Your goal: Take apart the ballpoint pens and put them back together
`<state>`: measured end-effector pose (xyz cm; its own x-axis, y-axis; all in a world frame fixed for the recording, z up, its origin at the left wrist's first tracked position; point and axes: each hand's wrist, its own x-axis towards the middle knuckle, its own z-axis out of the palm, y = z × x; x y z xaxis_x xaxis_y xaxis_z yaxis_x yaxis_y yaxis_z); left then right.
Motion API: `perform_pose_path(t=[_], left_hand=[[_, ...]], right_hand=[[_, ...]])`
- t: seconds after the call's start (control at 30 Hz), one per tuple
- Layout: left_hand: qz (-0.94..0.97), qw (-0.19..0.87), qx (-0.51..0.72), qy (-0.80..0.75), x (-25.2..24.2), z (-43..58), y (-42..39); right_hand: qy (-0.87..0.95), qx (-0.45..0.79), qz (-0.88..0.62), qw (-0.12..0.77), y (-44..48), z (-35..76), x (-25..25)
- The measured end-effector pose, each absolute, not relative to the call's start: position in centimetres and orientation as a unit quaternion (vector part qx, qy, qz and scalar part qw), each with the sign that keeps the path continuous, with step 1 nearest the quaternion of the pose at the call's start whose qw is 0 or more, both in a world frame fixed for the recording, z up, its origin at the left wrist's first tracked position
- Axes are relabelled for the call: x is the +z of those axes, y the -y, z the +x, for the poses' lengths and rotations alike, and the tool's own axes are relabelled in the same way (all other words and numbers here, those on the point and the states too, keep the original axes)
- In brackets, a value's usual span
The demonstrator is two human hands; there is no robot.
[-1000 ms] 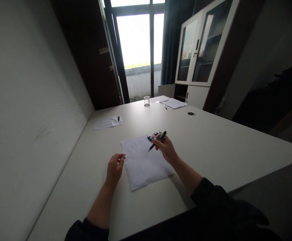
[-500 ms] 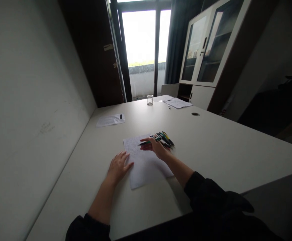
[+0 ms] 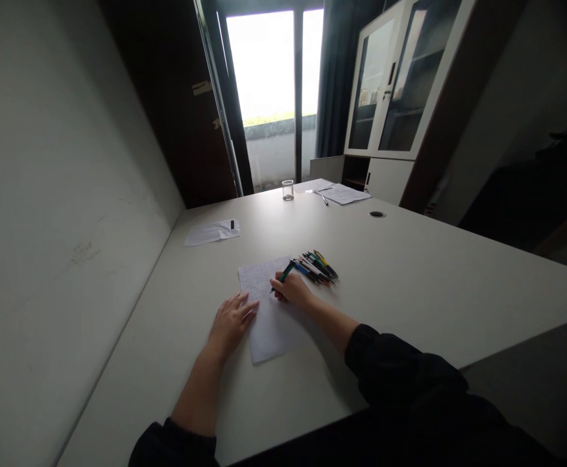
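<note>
A sheet of white paper [image 3: 274, 337] lies on the white table, its upper part covered with fine handwriting. In my right hand [image 3: 292, 288] is a green and black pen [image 3: 286, 272], gripped in a writing hold with its tip down at the sheet, close below the written lines. Whether the tip touches the paper I cannot tell. My left hand [image 3: 231, 322] lies flat with outstretched fingers, the fingertips on the sheet's left edge. Just beyond my right hand several pens [image 3: 318, 267] lie side by side in a bunch, one of them yellow.
Near the wall lies another written sheet [image 3: 208, 234] with a small dark object [image 3: 232, 224] on it. A clear glass [image 3: 288, 190] stands at the table's far end, beside stacked papers [image 3: 346, 194] and a loose pen [image 3: 324, 200]. A round cable hole [image 3: 377, 214] is at the right.
My right hand has closed its fingers around the pen and turned it from lying nearly level to upright and tilted, tip down. My left hand stays on the sheet's edge. The view has shifted slightly.
</note>
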<state>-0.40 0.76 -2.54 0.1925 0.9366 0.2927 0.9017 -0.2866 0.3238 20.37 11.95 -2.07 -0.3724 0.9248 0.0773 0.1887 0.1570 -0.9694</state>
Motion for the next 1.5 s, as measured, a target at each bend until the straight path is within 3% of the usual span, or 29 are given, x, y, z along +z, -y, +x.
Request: perform_pose_path(t=[1.5], left_hand=[[0.778,0.009,0.165,-0.606,-1.97,-0.13,-0.52]], right_hand=[[0.703,0.419,-0.452,0.355,-11.95,20.62,-1.99]])
